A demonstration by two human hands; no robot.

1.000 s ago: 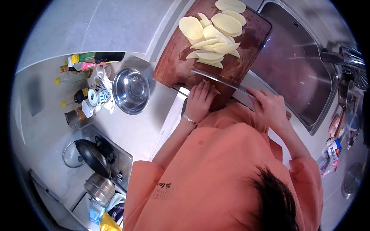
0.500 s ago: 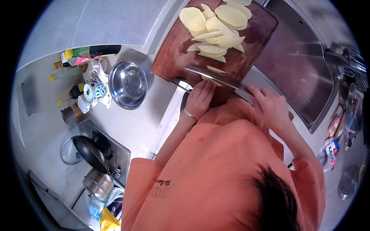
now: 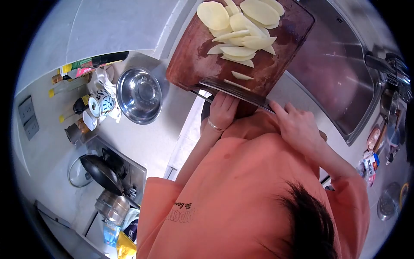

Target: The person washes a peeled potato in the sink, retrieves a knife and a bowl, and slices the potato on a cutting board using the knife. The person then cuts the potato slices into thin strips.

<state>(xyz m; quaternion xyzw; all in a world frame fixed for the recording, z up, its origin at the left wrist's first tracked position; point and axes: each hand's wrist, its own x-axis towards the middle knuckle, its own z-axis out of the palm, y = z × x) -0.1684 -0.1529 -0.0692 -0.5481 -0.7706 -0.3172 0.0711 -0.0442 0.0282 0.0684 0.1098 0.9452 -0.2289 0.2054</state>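
My right hand (image 3: 296,127) is closed round the handle of a kitchen knife (image 3: 235,91), its blade lying slantwise across the near part of a brown cutting board (image 3: 189,64). My left hand (image 3: 222,113) is at the near side of the blade, fingers bent and together, holding down a potato piece that the blade and fingers mostly hide. Just past the blade lies a thin potato strip (image 3: 237,85), with a small potato slice (image 3: 242,75) beyond it. Several pale potato slices (image 3: 238,51) are heaped at the board's far end.
A steel bowl (image 3: 139,96) stands left of the board, with bottles and a patterned jar (image 3: 101,102) behind it. A sink (image 3: 332,64) is on the right. Lower left, a black wok (image 3: 101,172) sits by the stove, near a steel pot (image 3: 112,205).
The blade has come nearer my body, toward my left fingers. A thin potato strip now lies on its far side, and the small slice beyond shows whole. The view has shifted slightly.
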